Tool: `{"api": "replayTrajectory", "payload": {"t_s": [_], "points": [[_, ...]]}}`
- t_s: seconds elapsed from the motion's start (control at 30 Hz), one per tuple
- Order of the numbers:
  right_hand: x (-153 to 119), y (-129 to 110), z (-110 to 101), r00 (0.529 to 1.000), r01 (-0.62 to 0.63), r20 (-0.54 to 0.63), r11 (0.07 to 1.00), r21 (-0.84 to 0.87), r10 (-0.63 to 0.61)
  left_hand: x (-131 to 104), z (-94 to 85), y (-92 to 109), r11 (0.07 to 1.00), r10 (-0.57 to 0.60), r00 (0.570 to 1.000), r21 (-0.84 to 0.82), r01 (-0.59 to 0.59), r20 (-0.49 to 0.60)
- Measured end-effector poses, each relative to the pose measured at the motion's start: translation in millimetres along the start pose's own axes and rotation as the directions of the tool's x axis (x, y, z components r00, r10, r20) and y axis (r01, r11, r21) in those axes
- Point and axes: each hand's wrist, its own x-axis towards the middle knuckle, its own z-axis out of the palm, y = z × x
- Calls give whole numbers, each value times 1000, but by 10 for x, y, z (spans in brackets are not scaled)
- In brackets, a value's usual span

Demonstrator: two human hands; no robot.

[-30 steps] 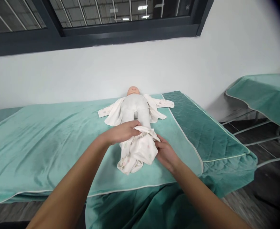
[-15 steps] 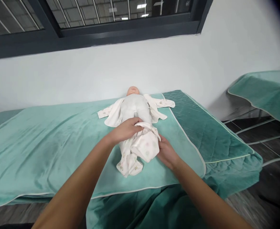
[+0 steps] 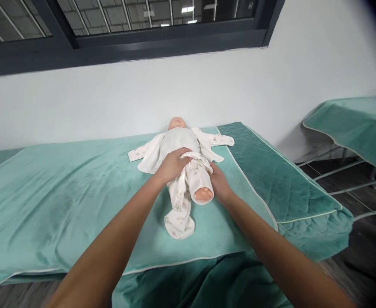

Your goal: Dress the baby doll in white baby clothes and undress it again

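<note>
On the bed lies a baby doll (image 3: 177, 123) on its back, head toward the wall. Its white patterned jacket (image 3: 152, 156) is spread out at both sides, over a pale grey body (image 3: 180, 140). My left hand (image 3: 174, 164) grips the waistband of the white patterned baby trousers (image 3: 178, 201) at the doll's middle. With closed fingers my right hand (image 3: 219, 182) holds the side of the right trouser leg; its fingertips are partly hidden. A doll's foot (image 3: 203, 194) shows in that leg's opening. The other trouser leg lies flat and limp on the sheet.
A green sheet (image 3: 88, 192) with white piping covers the bed, over a darker quilted cover (image 3: 271, 179) at the right. Behind stands a white wall (image 3: 111, 102) below a dark window frame (image 3: 162, 40). Another green-covered bed (image 3: 354, 124) with metal rails is at far right.
The right trouser leg has been drawn up the doll's leg, so the foot now shows at its opening. Both my hands have moved up toward the doll's body, still on the trousers.
</note>
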Motion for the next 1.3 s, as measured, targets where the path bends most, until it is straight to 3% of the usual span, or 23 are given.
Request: {"api": "replayTrajectory", "payload": {"t_s": [0.3,0.4,0.47,0.57,0.7,0.8,0.87,0.93,1.0,1.07,1.17,1.3], "points": [[465,64,34,979,184,-60,968,-172,-197,226,-2,-169,977,64,986,209,-31,-153],[553,58,34,972,214,-61,960,-179,-228,301,6,-237,982,68,976,186,-30,-205],[584,73,20,969,230,-57,960,-160,-241,314,-3,-275,995,36,978,95,-16,-204],[585,117,-12,965,254,-38,962,-100,-259,255,-52,-331,990,-14,996,-143,0,-93],[486,128,-39,943,332,2,943,-23,-332,96,-87,-489,846,-103,995,-524,98,20],[386,3,-27,882,471,81,871,-141,-464,5,-29,-646,720,-138,990,-688,96,-6],[372,-175,11,829,560,208,783,-271,-520,-27,19,-715,679,-151,988,-730,73,-42],[432,-414,81,790,603,407,698,-386,-458,-40,47,-741,667,-174,982,-743,60,-76],[560,-657,172,766,605,583,607,-515,-270,-43,52,-737,664,-196,976,-745,63,-92],[714,-838,252,736,594,671,561,-577,-88,-46,45,-723,663,-213,972,-746,65,-104],[898,-903,278,695,542,719,666,-512,-13,-56,37,-705,681,-230,966,-728,75,-116],[970,-733,151,718,388,695,856,-342,-48,-74,36,-686,707,-176,984,-698,109,-25]]}}
